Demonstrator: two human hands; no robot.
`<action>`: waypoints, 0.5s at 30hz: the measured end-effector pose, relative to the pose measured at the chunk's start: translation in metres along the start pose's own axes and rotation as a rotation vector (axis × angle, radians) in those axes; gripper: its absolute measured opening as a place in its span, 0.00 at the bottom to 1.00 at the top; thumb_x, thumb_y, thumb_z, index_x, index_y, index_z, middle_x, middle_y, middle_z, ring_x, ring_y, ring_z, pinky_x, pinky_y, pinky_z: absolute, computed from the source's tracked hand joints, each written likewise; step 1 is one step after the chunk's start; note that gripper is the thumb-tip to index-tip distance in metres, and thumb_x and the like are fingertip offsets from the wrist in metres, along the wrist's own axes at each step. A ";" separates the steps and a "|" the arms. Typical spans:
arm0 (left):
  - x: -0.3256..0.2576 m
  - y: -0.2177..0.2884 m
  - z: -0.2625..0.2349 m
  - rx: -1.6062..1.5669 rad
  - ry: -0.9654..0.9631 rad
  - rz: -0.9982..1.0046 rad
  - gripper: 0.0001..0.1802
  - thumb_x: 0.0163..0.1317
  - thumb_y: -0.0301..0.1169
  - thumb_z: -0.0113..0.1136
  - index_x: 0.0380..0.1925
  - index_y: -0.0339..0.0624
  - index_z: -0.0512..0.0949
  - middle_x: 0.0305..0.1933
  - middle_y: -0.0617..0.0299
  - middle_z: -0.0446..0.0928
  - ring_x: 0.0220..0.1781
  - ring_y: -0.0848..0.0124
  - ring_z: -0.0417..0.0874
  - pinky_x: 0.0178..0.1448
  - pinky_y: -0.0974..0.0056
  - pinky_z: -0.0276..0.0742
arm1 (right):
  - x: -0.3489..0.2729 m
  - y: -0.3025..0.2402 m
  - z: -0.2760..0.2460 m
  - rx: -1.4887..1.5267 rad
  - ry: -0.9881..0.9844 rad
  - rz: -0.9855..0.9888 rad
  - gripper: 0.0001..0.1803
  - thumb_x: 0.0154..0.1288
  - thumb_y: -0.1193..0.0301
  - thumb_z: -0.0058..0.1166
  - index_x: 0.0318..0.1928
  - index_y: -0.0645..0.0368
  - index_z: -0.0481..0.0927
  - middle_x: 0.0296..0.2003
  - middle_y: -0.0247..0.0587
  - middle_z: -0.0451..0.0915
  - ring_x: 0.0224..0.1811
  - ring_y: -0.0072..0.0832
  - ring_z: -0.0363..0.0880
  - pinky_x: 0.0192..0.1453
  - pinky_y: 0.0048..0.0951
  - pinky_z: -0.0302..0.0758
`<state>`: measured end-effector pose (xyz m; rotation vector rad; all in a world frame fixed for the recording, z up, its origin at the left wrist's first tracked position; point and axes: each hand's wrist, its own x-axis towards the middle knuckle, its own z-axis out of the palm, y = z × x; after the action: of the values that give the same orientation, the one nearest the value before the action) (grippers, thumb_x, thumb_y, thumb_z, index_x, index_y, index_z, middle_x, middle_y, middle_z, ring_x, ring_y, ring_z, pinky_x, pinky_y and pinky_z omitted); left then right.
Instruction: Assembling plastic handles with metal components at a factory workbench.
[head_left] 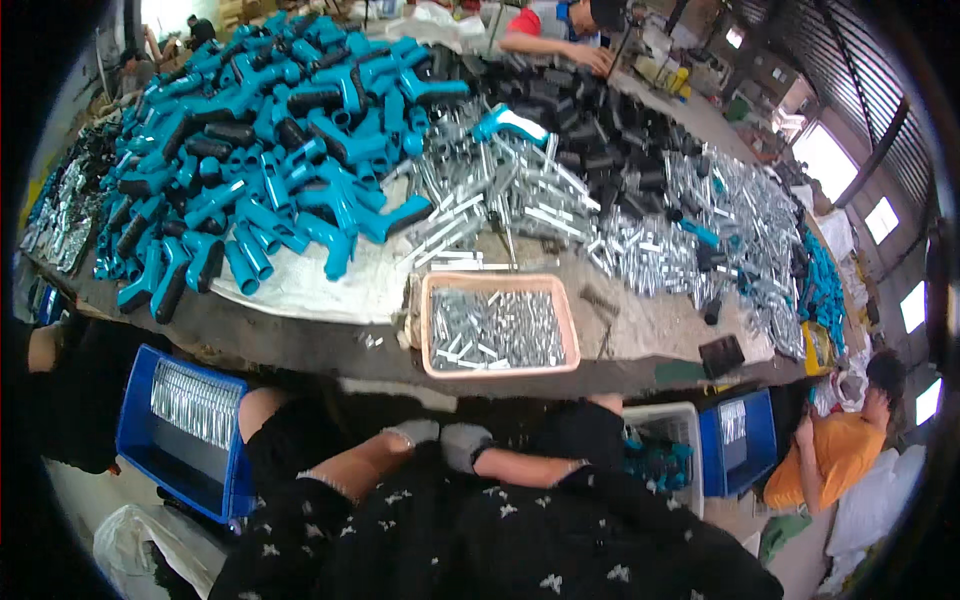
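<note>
- Hands: two, both gloved in grey, low in the view below the worktop edge. The left hand (pixel 415 433) and right hand (pixel 464 444) sit knuckle to knuckle in the lap, touching or nearly so. Whether the fingers are wide, narrow or holding anything I cannot tell; they curl away from the camera.
- Tray (pixel 428 330): one, pinkish, rectangular, on the worktop (pixel 300 335) straight ahead of the hands and nearest to them. Its long axis runs left to right, along the worktop's near edge. It holds a layer of small metal pieces (pixel 495 328), too many to count, lying at mixed angles.
- Blue handles (pixel 290 170): one large pile, far too many to count, on a white sheet on the left half of the worktop.
- Black parts (pixel 580 110): one heap toward the far middle.
- Metal tubes (pixel 520 190): spread between the blue pile and the right end.
- Blue crates: two, one (pixel 180 430) at the left below the worktop, one (pixel 740 440) at the right.
- Other people: one in orange (pixel 830 450) at the right, one in red (pixel 560 25) across the worktop.
</note>
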<state>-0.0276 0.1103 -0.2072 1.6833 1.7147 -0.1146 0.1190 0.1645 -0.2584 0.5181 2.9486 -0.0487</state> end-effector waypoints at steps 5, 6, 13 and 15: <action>0.000 -0.011 -0.005 0.022 0.032 -0.028 0.21 0.66 0.41 0.54 0.53 0.43 0.84 0.56 0.46 0.81 0.58 0.50 0.82 0.63 0.53 0.75 | 0.008 0.030 -0.094 0.374 -0.280 -0.451 0.18 0.65 0.62 0.50 0.43 0.59 0.88 0.41 0.55 0.87 0.45 0.48 0.87 0.49 0.46 0.82; 0.001 -0.010 0.002 0.024 0.032 -0.036 0.21 0.66 0.41 0.54 0.53 0.43 0.83 0.57 0.46 0.81 0.58 0.50 0.81 0.63 0.53 0.75 | 0.005 0.017 -0.082 0.329 -0.321 -0.237 0.17 0.64 0.61 0.51 0.42 0.57 0.88 0.40 0.54 0.87 0.44 0.48 0.87 0.48 0.45 0.82; -0.004 -0.027 0.003 0.061 0.086 -0.060 0.22 0.66 0.41 0.54 0.55 0.43 0.82 0.59 0.47 0.80 0.60 0.51 0.80 0.65 0.54 0.73 | 0.023 0.029 -0.102 0.284 -0.440 -0.277 0.18 0.63 0.58 0.54 0.43 0.55 0.88 0.45 0.52 0.86 0.48 0.49 0.86 0.51 0.46 0.81; 0.007 -0.003 0.014 0.074 0.097 -0.068 0.22 0.66 0.41 0.54 0.55 0.43 0.82 0.60 0.47 0.79 0.61 0.52 0.80 0.66 0.55 0.73 | 0.009 0.003 -0.092 0.271 -0.511 0.037 0.17 0.66 0.58 0.53 0.46 0.53 0.88 0.50 0.49 0.85 0.51 0.46 0.85 0.55 0.44 0.80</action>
<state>-0.0240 0.1079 -0.2227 1.7096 1.8608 -0.1314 0.0990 0.1756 -0.1692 0.5031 2.4404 -0.5024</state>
